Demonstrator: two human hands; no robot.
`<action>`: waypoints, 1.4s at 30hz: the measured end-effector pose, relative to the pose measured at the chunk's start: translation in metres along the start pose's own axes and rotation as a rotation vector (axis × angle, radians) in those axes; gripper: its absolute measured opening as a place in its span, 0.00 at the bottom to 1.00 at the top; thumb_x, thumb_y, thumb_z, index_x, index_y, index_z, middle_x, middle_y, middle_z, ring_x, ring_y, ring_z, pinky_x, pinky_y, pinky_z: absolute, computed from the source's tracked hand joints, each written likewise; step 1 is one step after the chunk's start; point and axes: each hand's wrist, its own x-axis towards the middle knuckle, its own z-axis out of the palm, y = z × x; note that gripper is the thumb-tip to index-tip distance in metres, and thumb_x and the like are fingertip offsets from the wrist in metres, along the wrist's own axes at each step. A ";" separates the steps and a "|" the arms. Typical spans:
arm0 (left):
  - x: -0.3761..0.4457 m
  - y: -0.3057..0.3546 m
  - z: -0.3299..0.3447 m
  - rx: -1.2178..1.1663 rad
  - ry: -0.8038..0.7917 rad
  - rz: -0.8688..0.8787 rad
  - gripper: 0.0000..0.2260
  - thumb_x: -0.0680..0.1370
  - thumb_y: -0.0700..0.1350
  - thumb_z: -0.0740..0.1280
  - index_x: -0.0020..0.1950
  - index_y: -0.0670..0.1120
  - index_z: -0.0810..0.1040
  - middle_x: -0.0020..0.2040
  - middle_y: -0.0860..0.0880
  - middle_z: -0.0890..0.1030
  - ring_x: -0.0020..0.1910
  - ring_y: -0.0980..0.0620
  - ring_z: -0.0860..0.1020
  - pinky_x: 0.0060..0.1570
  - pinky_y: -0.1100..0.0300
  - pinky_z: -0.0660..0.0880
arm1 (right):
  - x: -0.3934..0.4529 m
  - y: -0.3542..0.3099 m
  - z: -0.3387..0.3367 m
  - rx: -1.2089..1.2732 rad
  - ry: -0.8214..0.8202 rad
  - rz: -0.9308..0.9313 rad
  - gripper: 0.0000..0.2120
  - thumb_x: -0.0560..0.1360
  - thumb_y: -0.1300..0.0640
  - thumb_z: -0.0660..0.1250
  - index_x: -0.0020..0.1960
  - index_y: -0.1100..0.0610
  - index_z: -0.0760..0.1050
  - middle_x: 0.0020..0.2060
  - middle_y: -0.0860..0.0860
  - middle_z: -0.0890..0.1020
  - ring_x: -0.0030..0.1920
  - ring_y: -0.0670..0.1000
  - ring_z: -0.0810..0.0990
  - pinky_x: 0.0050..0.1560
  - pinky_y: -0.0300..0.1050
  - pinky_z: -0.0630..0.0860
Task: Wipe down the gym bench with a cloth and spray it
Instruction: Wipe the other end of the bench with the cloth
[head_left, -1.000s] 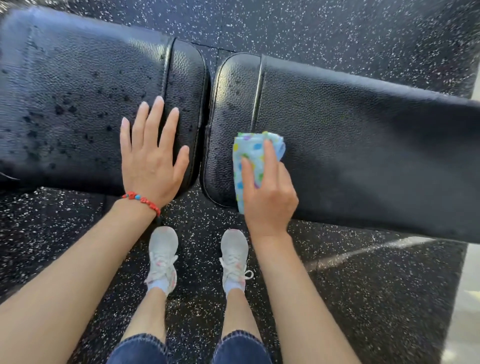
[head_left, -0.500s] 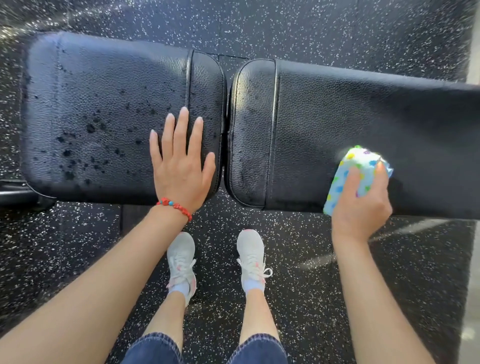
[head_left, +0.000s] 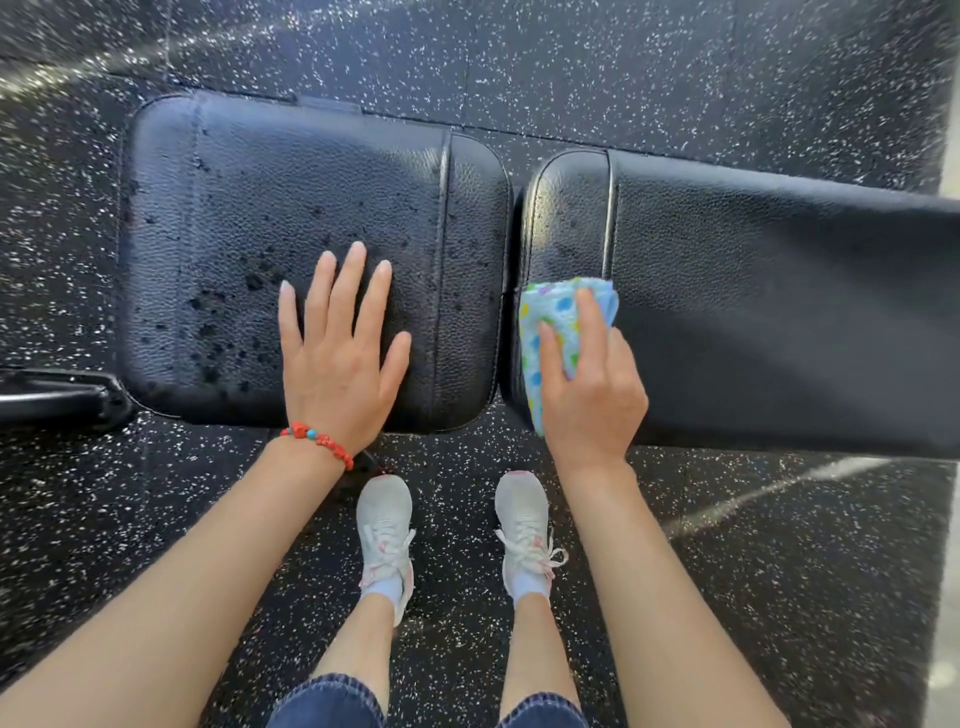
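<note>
1. Speckled floor (head_left: 675, 78) – open on all sides of the bench, top and bottom of frame.
2. Gym bench (head_left: 753, 291) – long axis left to right; two pads, narrow gap at centre. Droplets on left pad (head_left: 218, 249).
3. Left hand (head_left: 337, 358) – flat on left pad, fingers straight, spread, gripping nothing.
4. Cloth (head_left: 550, 327) – centre-right, on right pad's left end, under right hand (head_left: 592, 395); fingers curled over it, pinning it down.
5. Bead bracelet (head_left: 319, 441) – left wrist.
</note>
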 end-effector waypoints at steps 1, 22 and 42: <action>-0.001 -0.003 0.002 0.015 -0.004 0.010 0.24 0.78 0.50 0.57 0.72 0.43 0.63 0.73 0.42 0.63 0.72 0.41 0.60 0.69 0.39 0.52 | 0.010 0.000 0.002 -0.015 0.002 0.011 0.18 0.74 0.52 0.64 0.57 0.63 0.77 0.34 0.60 0.79 0.32 0.59 0.78 0.27 0.46 0.73; 0.001 -0.011 -0.011 -0.062 -0.021 -0.010 0.24 0.76 0.50 0.57 0.71 0.43 0.66 0.72 0.42 0.65 0.71 0.42 0.62 0.69 0.40 0.54 | -0.027 -0.048 0.005 0.286 -0.012 0.289 0.19 0.72 0.59 0.68 0.60 0.64 0.74 0.43 0.57 0.82 0.42 0.55 0.79 0.45 0.32 0.69; -0.003 -0.050 -0.004 0.062 0.016 0.001 0.24 0.77 0.52 0.56 0.73 0.46 0.63 0.73 0.44 0.63 0.72 0.43 0.59 0.69 0.39 0.52 | 0.075 -0.076 0.051 0.216 -0.027 0.178 0.21 0.77 0.50 0.62 0.68 0.55 0.69 0.51 0.58 0.81 0.49 0.60 0.78 0.42 0.49 0.69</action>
